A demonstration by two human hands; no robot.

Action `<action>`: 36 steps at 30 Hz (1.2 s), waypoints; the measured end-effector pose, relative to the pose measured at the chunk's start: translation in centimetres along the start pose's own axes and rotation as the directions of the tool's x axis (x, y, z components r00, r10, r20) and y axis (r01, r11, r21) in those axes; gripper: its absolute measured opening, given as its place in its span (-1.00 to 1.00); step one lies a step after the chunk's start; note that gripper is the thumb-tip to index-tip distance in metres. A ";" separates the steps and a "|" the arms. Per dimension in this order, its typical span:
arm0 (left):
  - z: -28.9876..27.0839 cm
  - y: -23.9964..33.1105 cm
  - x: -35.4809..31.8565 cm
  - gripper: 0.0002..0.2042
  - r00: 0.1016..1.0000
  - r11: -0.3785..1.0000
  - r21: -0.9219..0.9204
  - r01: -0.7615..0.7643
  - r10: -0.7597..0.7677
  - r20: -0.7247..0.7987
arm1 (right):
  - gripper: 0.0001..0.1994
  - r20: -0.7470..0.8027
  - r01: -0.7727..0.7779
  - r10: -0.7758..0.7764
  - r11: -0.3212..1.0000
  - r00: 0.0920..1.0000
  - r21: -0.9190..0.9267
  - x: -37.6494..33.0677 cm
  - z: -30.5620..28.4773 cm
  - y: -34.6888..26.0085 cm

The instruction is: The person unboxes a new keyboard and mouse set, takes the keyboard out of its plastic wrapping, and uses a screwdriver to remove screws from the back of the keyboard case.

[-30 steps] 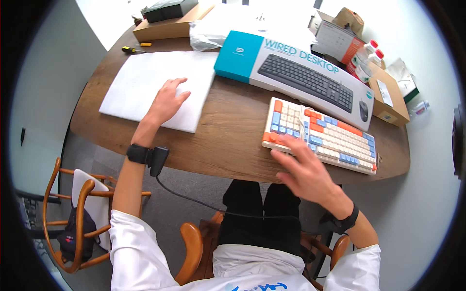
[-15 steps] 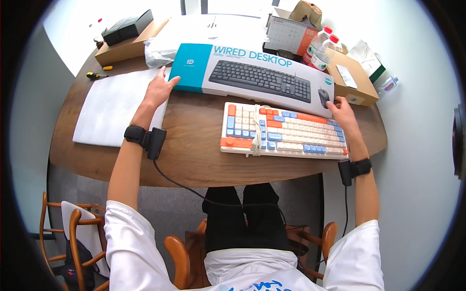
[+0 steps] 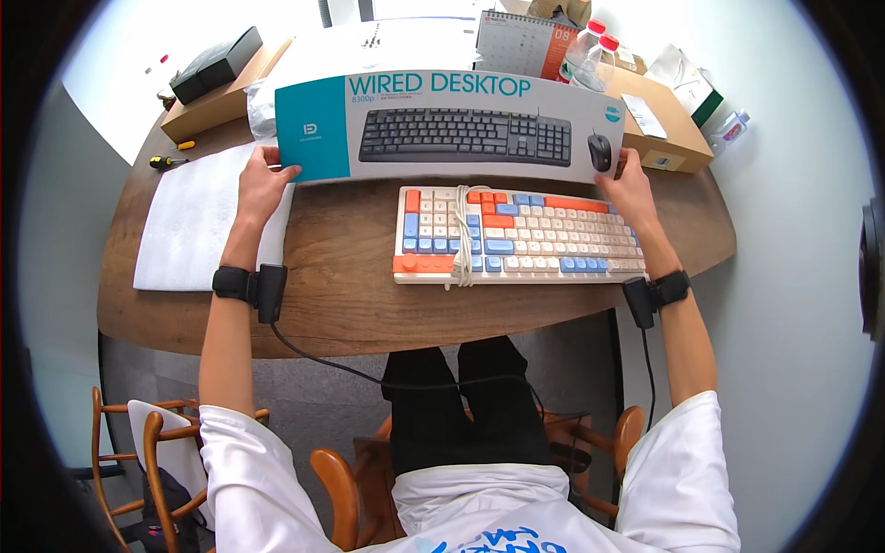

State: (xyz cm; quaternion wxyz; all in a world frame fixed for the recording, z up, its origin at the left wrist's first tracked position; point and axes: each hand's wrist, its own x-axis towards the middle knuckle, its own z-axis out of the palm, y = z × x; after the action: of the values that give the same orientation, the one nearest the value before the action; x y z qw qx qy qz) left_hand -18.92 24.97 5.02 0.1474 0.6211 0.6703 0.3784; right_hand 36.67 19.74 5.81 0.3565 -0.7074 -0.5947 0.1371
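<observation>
The left hand (image 3: 261, 184) is closed on the near left corner of the long flat cardboard keyboard box (image 3: 452, 129), teal at its left end and grey elsewhere, with a black keyboard and mouse pictured on its face. The right hand (image 3: 630, 189) grips the box's near right corner in the same way, fingers curled over the edge beside the pictured mouse. Both grips hold the box; whether it is lifted clear of the desk (image 3: 350, 286) or tilted up on its far edge cannot be told from this view.

Just near of the box, between the two forearms, lies a cream keyboard with orange and blue keycaps (image 3: 516, 235), flat on the round wooden desk. Its pale cable (image 3: 461, 240) is bundled and laid across the keys towards the left end. It sits apart from both hands.

As far as can be judged, the box is in hand and the cabled keyboard is ready, but nothing shows the box opened, and the keyboard is outside it.

Left of the left hand is a white foam sheet (image 3: 194, 221) on the desk, with a small yellow-handled screwdriver (image 3: 168, 162) beyond it. Farther off stand a brown cardboard carton (image 3: 217, 106) carrying a black box (image 3: 217, 64), a desk calendar (image 3: 525, 41), two clear bottles with red caps (image 3: 590, 51) and another open brown carton (image 3: 668, 124) at the far right. Wooden chairs (image 3: 138, 452) stand near the person's left side.
</observation>
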 end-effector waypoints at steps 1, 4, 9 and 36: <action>0.1 0.0 0.0 -0.67 1.000 1.000 -0.015 -0.006 0.006 -0.017 | -0.40 -0.036 0.026 -0.026 1.000 0.999 0.012 0.6 0.3 0.2; 1.0 0.0 -0.2 -0.70 0.999 0.998 -0.057 -0.011 0.009 -0.040 | -0.38 -0.092 0.062 -0.063 0.998 0.994 -0.009 2.0 0.9 0.8; 1.8 0.6 -0.7 -0.74 0.995 1.000 0.009 -0.006 0.007 -0.095 | -0.33 -0.143 0.066 -0.117 0.944 0.983 -0.322 2.8 1.7 1.3; 4.6 1.0 0.7 -0.59 0.992 1.000 -0.014 -0.017 0.015 -0.122 | -0.41 -0.097 -0.092 0.049 0.854 0.994 -0.512 4.5 1.2 0.5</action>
State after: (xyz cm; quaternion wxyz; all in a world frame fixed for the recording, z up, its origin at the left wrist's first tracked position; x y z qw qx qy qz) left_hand -15.25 27.08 2.89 0.1080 0.6011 0.6702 0.4218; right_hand 37.48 24.32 5.66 0.1725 -0.8033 -0.5684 -0.0426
